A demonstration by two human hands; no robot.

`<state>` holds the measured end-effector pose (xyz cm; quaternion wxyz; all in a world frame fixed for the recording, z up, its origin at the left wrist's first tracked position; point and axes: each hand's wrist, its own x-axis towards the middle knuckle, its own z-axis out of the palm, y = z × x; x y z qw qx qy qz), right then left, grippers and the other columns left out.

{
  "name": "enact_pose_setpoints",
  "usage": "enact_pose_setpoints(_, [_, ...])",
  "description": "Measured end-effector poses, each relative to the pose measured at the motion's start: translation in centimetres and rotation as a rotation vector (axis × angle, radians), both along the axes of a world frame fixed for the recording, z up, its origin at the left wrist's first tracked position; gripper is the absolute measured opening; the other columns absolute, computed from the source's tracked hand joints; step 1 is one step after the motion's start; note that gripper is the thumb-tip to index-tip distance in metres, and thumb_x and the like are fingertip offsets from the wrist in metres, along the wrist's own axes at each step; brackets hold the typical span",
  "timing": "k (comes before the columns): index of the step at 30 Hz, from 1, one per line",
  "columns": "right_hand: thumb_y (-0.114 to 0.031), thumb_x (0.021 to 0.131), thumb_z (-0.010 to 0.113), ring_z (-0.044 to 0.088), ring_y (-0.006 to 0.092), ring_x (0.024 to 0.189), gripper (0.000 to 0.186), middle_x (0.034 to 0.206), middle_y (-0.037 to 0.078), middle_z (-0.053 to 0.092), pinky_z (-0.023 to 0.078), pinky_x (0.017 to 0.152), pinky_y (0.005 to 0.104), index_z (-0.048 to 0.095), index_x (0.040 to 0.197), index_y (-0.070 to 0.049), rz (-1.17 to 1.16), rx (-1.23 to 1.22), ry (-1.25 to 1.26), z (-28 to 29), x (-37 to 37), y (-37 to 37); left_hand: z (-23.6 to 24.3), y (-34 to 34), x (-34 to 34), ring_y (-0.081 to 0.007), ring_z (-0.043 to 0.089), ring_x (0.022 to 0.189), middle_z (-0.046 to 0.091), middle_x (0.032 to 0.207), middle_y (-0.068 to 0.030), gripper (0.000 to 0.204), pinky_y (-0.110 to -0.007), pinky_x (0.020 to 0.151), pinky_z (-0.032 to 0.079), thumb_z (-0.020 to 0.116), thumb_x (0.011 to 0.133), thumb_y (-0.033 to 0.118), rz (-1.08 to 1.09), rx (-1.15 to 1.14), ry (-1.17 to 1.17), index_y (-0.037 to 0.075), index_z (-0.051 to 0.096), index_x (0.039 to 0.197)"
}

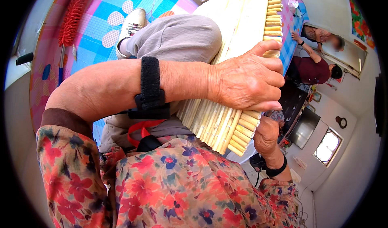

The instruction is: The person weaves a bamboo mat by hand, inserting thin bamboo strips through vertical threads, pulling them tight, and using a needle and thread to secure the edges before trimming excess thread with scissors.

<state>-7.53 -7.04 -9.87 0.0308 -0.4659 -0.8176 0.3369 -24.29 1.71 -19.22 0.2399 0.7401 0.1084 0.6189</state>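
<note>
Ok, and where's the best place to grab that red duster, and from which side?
I'd take the red duster by its bare handle, just below the shaggy head, coming in from your own side. The handle looks thin and straight and runs back toward you, while the head is thick and bushy. The handle's near end disappears behind your left forearm.

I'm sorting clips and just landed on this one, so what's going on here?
The person's left hand is curled over the edge of a mat of pale stalks. The right hand is near its lower end, partly hidden behind it. A bent leg in grey trousers is beside the mat, over a checked cloth. Another person, in dark red, is in the background.
</note>
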Motion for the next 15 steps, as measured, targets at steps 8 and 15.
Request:
enact_pose_setpoints(8, [-0.001,0.073,0.066,0.062,0.0301,0.071,0.022,0.079,0.012,0.061,0.048,0.061,0.0324,0.063,0.094,-0.003,0.023,-0.007,-0.001,-0.2,0.3,0.0,-0.4,-0.2,0.4,-0.0184,0.051,0.082,0.046,0.072,-0.0012,0.025,-0.052,0.102,0.019,0.060,0.084,0.026,0.008,0.004,0.005,0.012,0.050,0.064])
enact_pose_setpoints(15, [-0.004,0.079,0.063,0.062,0.0270,0.090,0.023,0.103,0.014,0.062,0.047,0.078,0.0311,0.063,0.101,0.001,-0.007,-0.010,-0.077,0.8,-0.8,0.6,-0.2,0.0,0.4,-0.0185,0.051,0.082,0.046,0.072,-0.0011,0.025,-0.052,0.103,0.020,0.059,0.084,0.025,0.019,0.013,0.039,0.012,0.051,0.064])
